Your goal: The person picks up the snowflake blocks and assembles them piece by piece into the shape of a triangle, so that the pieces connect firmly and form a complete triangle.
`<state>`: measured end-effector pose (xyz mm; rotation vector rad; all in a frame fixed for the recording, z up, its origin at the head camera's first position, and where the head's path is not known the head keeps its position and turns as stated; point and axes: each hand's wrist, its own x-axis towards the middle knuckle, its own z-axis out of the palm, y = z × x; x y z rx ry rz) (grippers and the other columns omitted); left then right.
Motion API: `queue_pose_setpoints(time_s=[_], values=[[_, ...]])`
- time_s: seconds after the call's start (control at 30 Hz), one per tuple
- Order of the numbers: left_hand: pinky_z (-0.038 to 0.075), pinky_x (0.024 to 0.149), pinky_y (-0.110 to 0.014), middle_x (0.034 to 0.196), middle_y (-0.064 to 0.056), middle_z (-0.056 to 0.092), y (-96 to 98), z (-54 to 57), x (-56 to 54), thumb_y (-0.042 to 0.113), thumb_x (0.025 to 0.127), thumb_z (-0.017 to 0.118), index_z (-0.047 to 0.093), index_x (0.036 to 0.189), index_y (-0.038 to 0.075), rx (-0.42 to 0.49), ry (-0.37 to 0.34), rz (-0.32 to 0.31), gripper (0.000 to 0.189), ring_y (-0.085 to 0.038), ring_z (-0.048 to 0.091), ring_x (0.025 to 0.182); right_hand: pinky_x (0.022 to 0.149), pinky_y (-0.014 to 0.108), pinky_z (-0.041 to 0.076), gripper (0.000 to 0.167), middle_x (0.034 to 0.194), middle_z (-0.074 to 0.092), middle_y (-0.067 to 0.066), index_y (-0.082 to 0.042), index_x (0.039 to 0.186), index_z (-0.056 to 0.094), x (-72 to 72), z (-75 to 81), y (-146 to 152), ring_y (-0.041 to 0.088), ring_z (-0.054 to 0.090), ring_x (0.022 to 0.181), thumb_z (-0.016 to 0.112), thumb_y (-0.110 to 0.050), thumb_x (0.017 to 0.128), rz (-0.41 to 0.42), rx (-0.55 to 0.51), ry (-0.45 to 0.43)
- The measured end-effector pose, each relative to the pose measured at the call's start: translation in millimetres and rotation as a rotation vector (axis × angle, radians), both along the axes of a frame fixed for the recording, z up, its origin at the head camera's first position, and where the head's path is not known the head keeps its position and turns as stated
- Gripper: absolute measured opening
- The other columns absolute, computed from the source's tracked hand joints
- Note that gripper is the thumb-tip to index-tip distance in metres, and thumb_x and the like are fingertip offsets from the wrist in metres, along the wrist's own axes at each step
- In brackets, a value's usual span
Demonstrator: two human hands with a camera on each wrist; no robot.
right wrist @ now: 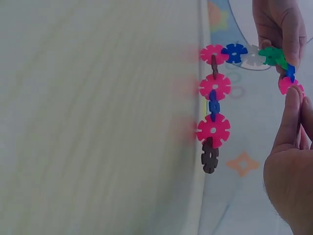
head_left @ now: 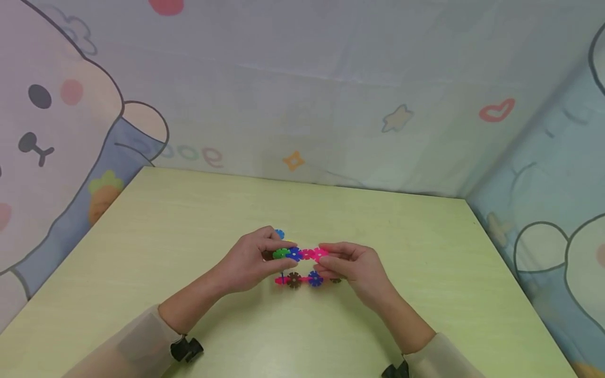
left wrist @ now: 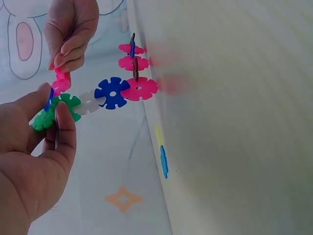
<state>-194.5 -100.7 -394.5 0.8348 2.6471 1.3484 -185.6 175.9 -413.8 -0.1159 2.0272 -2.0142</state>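
A chain of interlocking snowflake discs hangs between the two hands. My left hand pinches it at a green disc, next to a dark blue disc. The right hand holds a pink disc between thumb and fingers, at the upper row's right end. From the green disc, a clear disc and a blue disc lead down to a pink disc. There the lower row begins, low over or touching the table, with pink, brown and blue discs alternating.
A light blue disc and a yellow disc are on the pale yellow table beyond the left hand. Cartoon-printed cloth stands behind the table. A black strap fitting is at the left sleeve cuff.
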Motion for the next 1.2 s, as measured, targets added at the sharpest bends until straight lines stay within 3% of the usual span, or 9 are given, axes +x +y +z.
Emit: queue_pose_setpoints(time_s=[0.33,0.63,0.7,0.8,0.9,0.97,1.07,1.2], values=[[0.043,0.066,-0.025,0.096,0.004,0.056,-3.2,1.9,0.5,0.023,0.099,0.084,0.079,0.135,0.009,-0.016,0.023,-0.012,0.039,-0.014,0.051,0.078,0.089,0.037,0.068,0.039,0.116,0.082,0.02,0.001,0.138,0.073,1.0,3.9,-3,0.019,0.085,0.094,0.079,-0.01,0.101,0.015,0.04,0.052],[0.058,0.08,-0.024,0.104,-0.001,0.059,-3.9,0.3,0.8,0.024,0.096,0.087,0.082,0.128,0.014,0.014,-0.008,0.012,0.034,-0.014,0.063,0.092,0.088,0.037,0.068,0.038,0.105,0.078,0.008,-0.004,0.135,0.075,2.2,8.0,-1,0.02,0.084,0.091,0.083,-0.012,0.099,0.039,0.118,0.1],[0.057,0.08,-0.028,0.107,-0.002,0.058,-3.6,-1.4,1.0,0.025,0.095,0.087,0.082,0.125,0.017,0.006,-0.002,0.031,0.032,-0.017,0.06,0.096,0.088,0.037,0.068,0.039,0.107,0.077,0.008,-0.007,0.136,0.076,2.3,8.9,0,0.021,0.083,0.093,0.083,-0.015,0.099,0.053,0.152,0.106],[0.058,0.09,-0.041,0.116,-0.004,0.06,-1.9,-3.6,0.9,0.027,0.096,0.086,0.08,0.124,0.019,0.0,-0.004,0.044,0.03,-0.024,0.058,0.112,0.09,0.037,0.068,0.04,0.11,0.076,0.009,-0.011,0.138,0.075,2.6,10.1,2,0.023,0.082,0.098,0.083,-0.017,0.099,0.078,0.192,0.127],[0.056,0.106,-0.053,0.129,-0.003,0.064,2.0,-5.1,0.2,0.031,0.097,0.085,0.074,0.131,0.019,0.026,-0.066,0.031,0.037,-0.028,0.059,0.129,0.09,0.035,0.067,0.04,0.11,0.076,0.009,-0.012,0.138,0.076,2.1,9.6,3,0.025,0.081,0.099,0.083,-0.018,0.099,0.092,0.207,0.14],[0.054,0.112,-0.053,0.134,0.0,0.067,5.0,-5.8,-0.6,0.035,0.097,0.085,0.069,0.136,0.019,0.047,-0.112,0.013,0.045,-0.026,0.06,0.134,0.088,0.034,0.067,0.039,0.109,0.076,0.008,-0.014,0.137,0.076,1.6,8.6,3,0.026,0.079,0.097,0.084,-0.019,0.099,0.092,0.222,0.153],[0.058,0.106,-0.043,0.129,0.003,0.072,9.3,-6.7,-1.5,0.038,0.096,0.087,0.066,0.141,0.018,0.078,-0.156,-0.01,0.054,-0.021,0.067,0.124,0.081,0.032,0.066,0.039,0.106,0.076,0.007,-0.015,0.136,0.077,1.1,7.4,1,0.031,0.076,0.093,0.085,-0.019,0.098,0.096,0.238,0.178],[0.061,0.09,-0.031,0.121,0.003,0.075,12.2,-8.3,-1.6,0.035,0.096,0.088,0.07,0.135,0.019,0.099,-0.14,-0.02,0.046,-0.017,0.069,0.107,0.072,0.032,0.064,0.038,0.102,0.076,0.006,-0.02,0.135,0.078,1.1,7.3,-2,0.039,0.071,0.09,0.085,-0.02,0.098,0.108,0.248,0.203]])
